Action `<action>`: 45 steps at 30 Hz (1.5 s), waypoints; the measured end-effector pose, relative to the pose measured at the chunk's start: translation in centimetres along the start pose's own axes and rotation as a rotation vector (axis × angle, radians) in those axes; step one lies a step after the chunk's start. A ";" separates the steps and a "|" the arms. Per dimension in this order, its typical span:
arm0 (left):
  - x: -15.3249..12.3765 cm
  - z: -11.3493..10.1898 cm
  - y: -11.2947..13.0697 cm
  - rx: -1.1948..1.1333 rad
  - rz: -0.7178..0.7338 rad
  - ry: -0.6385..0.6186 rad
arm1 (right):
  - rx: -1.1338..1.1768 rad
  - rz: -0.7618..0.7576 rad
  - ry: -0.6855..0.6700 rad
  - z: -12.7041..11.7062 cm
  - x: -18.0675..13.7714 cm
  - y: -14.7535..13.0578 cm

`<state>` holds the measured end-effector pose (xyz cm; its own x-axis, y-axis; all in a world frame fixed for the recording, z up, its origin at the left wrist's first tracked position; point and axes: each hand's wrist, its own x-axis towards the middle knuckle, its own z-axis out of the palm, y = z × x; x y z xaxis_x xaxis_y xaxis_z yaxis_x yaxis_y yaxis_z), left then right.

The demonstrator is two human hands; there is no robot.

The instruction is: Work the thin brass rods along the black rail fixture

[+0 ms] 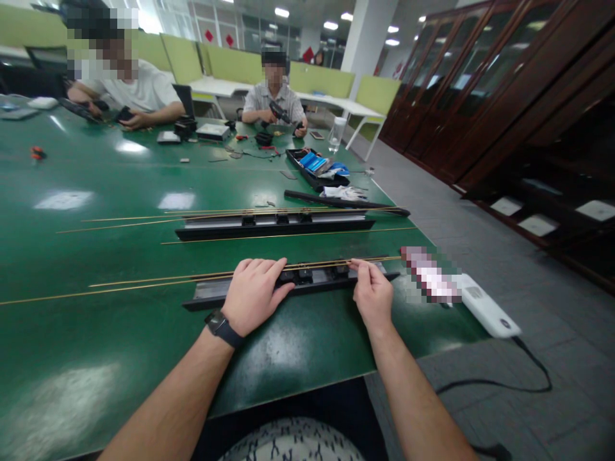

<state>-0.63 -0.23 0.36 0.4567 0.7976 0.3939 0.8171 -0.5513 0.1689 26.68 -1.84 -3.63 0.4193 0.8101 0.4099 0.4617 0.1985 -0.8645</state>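
In front of me a long black-and-silver channel-shaped rail (pixel 206 291) lies on the green table, with black blocks (pixel 305 274) in its trough. Thin gold-coloured rods (pixel 144 282) run along its far side and stick out well past the left end. My left hand (pixel 252 291), with a dark watch on the wrist, lies across the rail, fingers over the far edge and thumb towards the near side. Its fingertips are partly hidden. Thumb and fingers of my right hand (pixel 372 291) pinch a gold rod near the rail's right end.
A similar rail (pixel 273 228) with rods lies behind. Beyond it are a black bar (pixel 336 202), white gloves (pixel 343 193) and a black tray (pixel 293 157). At right, a blurred pink item (pixel 430 275) touches a white corded device (pixel 490 307). Two people sit across the table.
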 end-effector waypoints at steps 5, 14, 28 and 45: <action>0.0 0.0 0.0 0.012 0.000 -0.006 | -0.004 0.014 0.018 -0.1 0.1 0.1; 0.0 0.0 0.0 0.026 -0.003 -0.005 | 0.008 0.000 -0.035 -0.1 -0.1 0.0; 0.0 -0.1 0.1 0.015 0.001 0.005 | 0.015 -0.001 -0.033 -0.2 0.0 0.0; 0.0 0.0 0.0 0.021 0.003 0.008 | -0.007 0.002 -0.011 -0.2 0.1 0.0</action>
<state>-0.62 -0.29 0.34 0.4561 0.7941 0.4017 0.8230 -0.5481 0.1492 26.91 -1.87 -3.55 0.4112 0.8166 0.4051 0.4661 0.1936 -0.8633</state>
